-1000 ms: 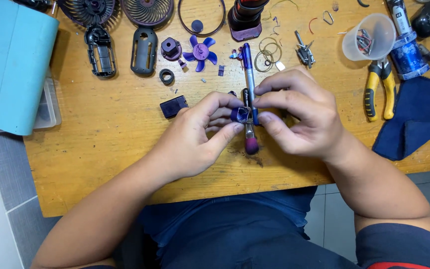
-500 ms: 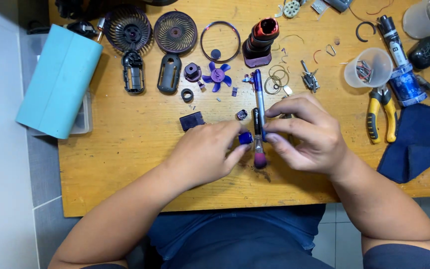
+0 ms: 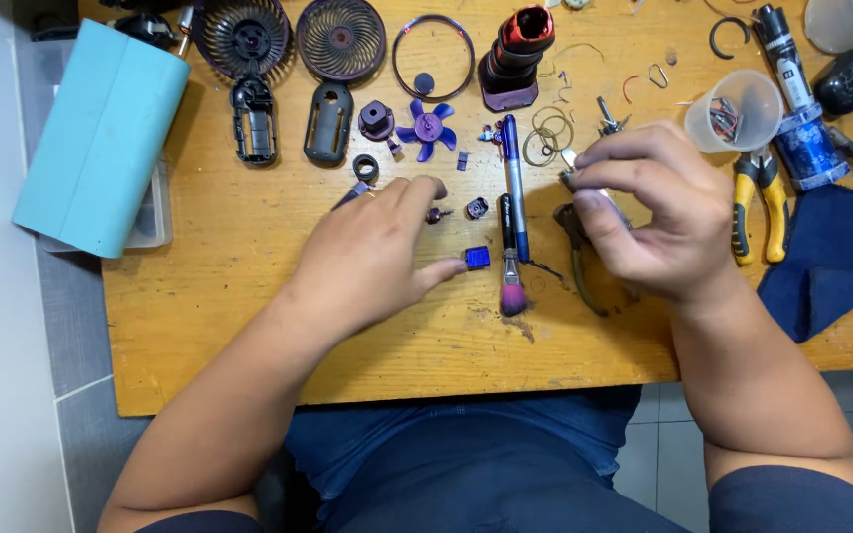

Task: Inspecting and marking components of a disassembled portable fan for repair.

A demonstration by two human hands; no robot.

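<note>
Released blue part (image 3: 477,258) beside left fingers (image 3: 443,273).

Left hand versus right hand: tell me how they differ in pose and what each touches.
The left hand lies palm down, fingers spread, fingertips near a small blue square part. The right hand is raised, fingers curled, pinching a small metal piece. Both hover over the wooden table.

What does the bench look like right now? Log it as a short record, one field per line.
surface: wooden table
left hand: palm down, fingertips by a small blue square part
right hand: raised, pinching a small metal piece, too small to tell
between hands: brush with pink bristles lying flat
behind: purple fan blade, two round grilles
far right: yellow-handled pliers, dark blue cloth
far left: light blue box
</note>
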